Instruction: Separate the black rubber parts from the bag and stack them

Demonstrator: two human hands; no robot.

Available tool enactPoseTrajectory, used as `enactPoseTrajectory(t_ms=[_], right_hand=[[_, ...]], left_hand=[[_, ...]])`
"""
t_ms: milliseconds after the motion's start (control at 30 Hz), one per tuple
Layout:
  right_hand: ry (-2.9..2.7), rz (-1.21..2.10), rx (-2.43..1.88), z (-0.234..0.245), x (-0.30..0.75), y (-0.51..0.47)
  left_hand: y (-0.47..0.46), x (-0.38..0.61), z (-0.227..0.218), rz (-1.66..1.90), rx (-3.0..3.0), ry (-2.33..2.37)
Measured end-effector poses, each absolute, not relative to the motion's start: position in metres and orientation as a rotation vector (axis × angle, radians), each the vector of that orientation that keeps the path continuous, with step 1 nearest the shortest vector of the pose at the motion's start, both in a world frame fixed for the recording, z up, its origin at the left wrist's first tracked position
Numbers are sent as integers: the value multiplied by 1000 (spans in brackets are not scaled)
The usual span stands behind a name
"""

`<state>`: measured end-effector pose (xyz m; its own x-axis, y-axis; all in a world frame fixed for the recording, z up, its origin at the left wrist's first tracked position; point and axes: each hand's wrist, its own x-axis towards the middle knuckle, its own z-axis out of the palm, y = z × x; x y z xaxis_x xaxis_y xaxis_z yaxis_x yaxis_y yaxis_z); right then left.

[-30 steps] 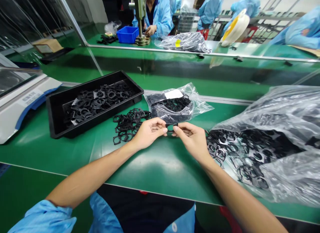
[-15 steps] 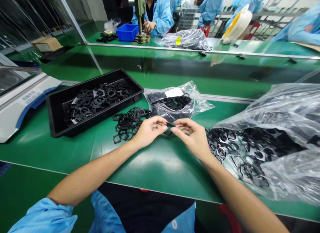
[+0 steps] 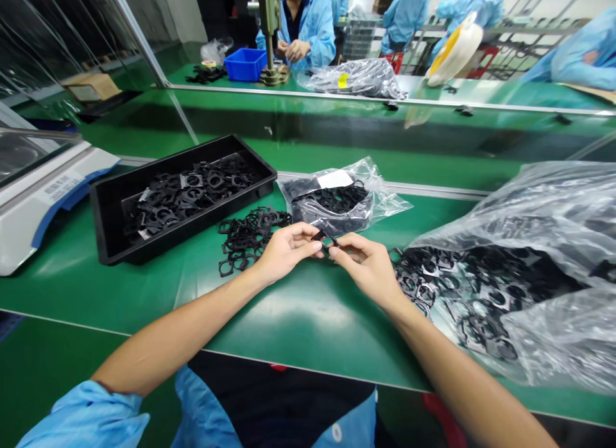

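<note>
Fingers hide most of the small black part.

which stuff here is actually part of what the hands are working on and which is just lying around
In hand:
left hand and right hand pinching one small black part
loose pile
black tray
big open bag

Lying about:
scale
blue bin
small sealed bag

Small black part now tilted between both hands' fingers — flat a second ago.
</note>
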<state>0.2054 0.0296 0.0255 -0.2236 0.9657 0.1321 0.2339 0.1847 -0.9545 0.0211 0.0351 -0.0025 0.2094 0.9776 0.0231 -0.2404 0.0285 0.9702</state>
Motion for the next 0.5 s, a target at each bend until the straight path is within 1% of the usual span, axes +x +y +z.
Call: enactPoseTrajectory(t_ms=[100, 300, 500], right_hand=[[-1642, 1138, -1119, 26, 205, 29], [-1771, 906, -1144, 27, 206, 28], [-1801, 962, -1113, 29, 206, 27]], left_hand=[[35, 21, -1, 1153, 1112, 875], [35, 23, -1, 1215, 1082, 884], [35, 25, -3, 1278, 1103, 937]])
